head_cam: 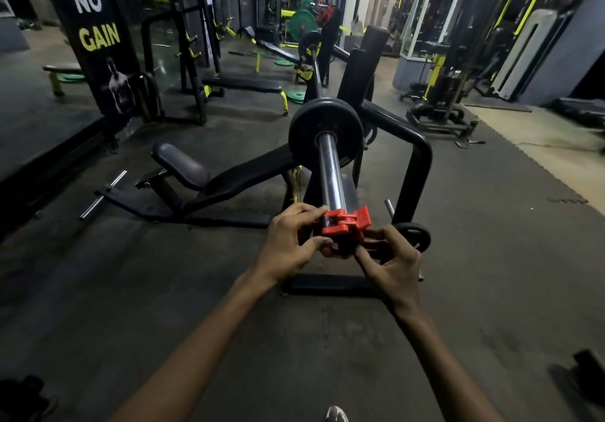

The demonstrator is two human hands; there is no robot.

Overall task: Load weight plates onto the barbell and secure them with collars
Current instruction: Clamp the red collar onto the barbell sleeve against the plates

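You are holding the red collar (343,230) at the tip of the barbell sleeve (330,172), its latch apparently not yet clamped; one black plate (325,133) is sitting loaded far up the sleeve, well apart; your left hand (291,241) and right hand (393,264) are both pinching the collar with curled fingers; sliding and locking are remaining.

A dark rubber-mat gym floor (137,290) fills the lower frame. On it stand a black padded incline bench with steel frame (209,189) at centre and a flat black bench with yellow legs (244,85) higher up; green round weight plates (296,95) lie flat nearby.
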